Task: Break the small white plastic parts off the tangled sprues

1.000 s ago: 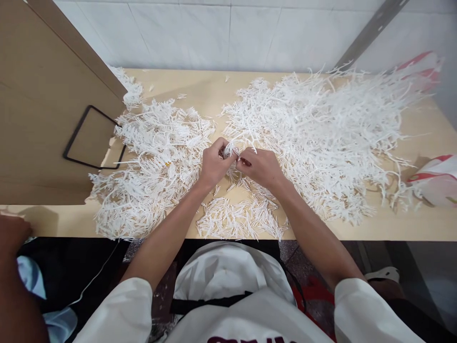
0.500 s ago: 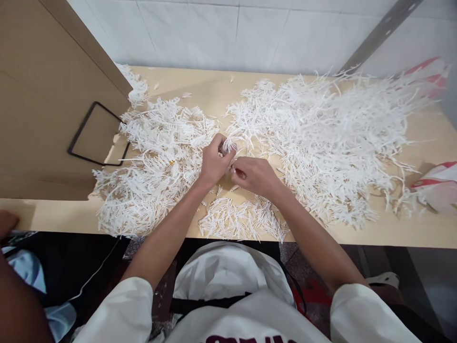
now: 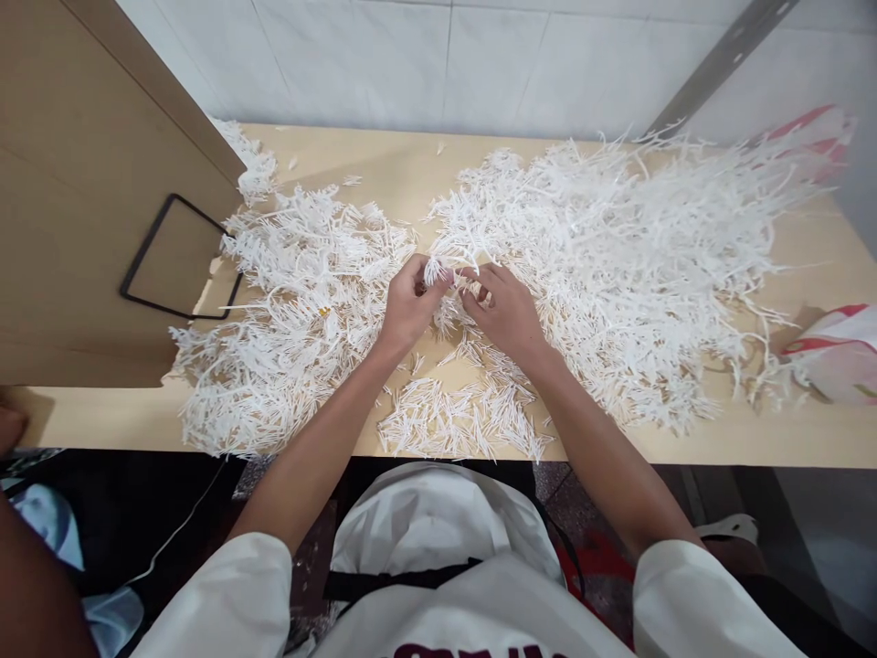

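White and fine-pronged, the sprig [image 3: 434, 270] sits pinched between thumb and fingers of our left hand [image 3: 409, 306], while our right hand [image 3: 505, 311] curls just beside, holding what we cannot tell. We judge it light, springy, perhaps brittle, best held by its gathered base, between the left pile [image 3: 274, 366] and right heap [image 3: 617, 238].

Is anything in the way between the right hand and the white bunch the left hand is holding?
Nothing visible is: the right hand is right beside the white bunch in the left hand. Some loose white pieces lie at the front of the table.
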Motion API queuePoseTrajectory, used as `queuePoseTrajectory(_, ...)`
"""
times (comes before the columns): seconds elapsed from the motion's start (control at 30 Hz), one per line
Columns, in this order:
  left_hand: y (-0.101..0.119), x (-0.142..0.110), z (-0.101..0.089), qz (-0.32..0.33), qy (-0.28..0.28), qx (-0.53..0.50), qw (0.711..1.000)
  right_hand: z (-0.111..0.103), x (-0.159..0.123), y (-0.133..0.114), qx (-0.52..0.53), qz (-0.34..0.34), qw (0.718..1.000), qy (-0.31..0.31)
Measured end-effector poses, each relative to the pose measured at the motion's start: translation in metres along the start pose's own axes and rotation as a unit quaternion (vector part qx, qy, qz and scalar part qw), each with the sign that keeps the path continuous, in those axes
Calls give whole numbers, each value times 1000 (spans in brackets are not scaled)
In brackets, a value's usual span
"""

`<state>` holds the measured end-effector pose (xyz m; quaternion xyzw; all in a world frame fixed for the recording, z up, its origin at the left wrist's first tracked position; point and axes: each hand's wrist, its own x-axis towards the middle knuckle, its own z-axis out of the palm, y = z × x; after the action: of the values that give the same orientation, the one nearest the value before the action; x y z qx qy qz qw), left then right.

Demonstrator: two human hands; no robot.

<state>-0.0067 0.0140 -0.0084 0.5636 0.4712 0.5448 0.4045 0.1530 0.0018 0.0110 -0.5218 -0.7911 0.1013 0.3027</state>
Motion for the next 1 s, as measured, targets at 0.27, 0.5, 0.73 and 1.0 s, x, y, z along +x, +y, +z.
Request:
queuePoseTrajectory(0.27, -2, 0, 0, -6, -22, 23, 999, -4, -1, -7, 23, -23, 999, 8)
queuePoseTrajectory(0.5, 8, -5, 0, 43, -61, 116, 990, -3, 0, -6, 11, 3, 999, -40)
queuePoseTrajectory(0.73, 8, -11, 0, 92, -72, 208, 971, 4, -6, -3, -91, 5, 995, -47)
queuePoseTrajectory(1.0, 6, -11, 0, 111, -75, 227, 965, 3, -6, -5, -108, 10, 993, -55)
